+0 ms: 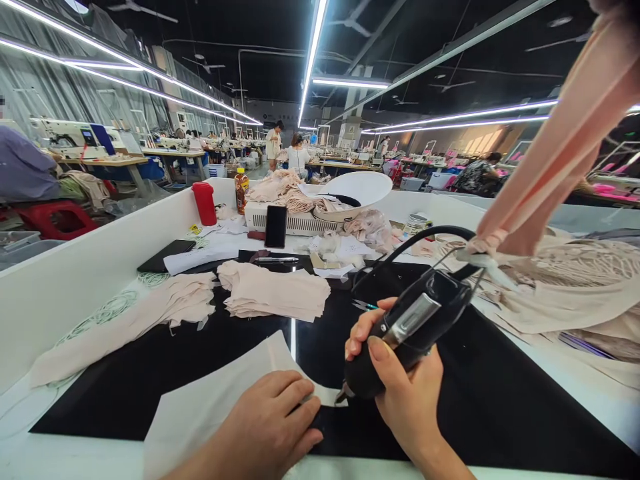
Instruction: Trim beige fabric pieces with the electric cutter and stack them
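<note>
Head view: left hand (273, 427) lies flat, fingers spread, pinning a white sheet (215, 400) to the black surface (480, 400) at lower centre. Right hand (400, 387) is wrapped around a corded black cutting tool (407, 327), tip at the sheet's edge. Judged mid-cut; next move needs steady guiding along the edge.

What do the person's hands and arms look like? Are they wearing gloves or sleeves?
No gloves and no sleeves show. The left hand and the right hand are bare, and so are the wrists and the bits of forearm in view. No rings, watch or bracelets can be seen. The fingernails look short and plain.
</note>
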### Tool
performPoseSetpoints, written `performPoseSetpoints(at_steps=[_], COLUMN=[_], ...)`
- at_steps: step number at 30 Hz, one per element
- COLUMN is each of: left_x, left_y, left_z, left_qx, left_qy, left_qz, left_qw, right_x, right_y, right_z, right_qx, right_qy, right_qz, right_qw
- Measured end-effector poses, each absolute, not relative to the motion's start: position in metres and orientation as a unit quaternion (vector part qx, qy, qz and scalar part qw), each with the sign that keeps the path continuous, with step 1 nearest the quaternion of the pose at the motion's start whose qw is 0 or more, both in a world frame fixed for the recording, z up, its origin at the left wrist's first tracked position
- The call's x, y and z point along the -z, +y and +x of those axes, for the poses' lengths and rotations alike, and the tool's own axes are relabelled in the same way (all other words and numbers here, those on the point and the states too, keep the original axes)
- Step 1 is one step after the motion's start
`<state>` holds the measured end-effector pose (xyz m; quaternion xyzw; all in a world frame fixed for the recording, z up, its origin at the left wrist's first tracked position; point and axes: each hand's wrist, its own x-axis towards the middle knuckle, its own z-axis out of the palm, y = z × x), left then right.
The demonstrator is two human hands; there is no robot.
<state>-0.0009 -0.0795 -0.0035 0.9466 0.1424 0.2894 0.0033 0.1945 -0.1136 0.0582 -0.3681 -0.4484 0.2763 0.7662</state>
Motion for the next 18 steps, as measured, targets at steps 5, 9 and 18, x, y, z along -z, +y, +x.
performPoseSetpoints(at_steps=[5,9,18], left_x=[0.002,-0.005,-0.013], left_y=[-0.080,-0.078,-0.049], left_z=[-0.001,-0.004,-0.045], left_qx=[-0.291,-0.288,-0.248], left_qy=[0.145,0.152,0.206], left_qz=[0.946,0.944,0.944], left_qw=[0.009,0.048,0.066], right_x=[-0.060,-0.061,-0.057], right_y=[-0.113,-0.112,-0.083], right_z=[0.193,0.192,0.212], right_qx=[-0.273,-0.263,-0.243], right_qy=[-0.454,-0.453,-0.452], right_qz=[-0.366,-0.377,-0.411], right_qw=[0.765,0.764,0.754])
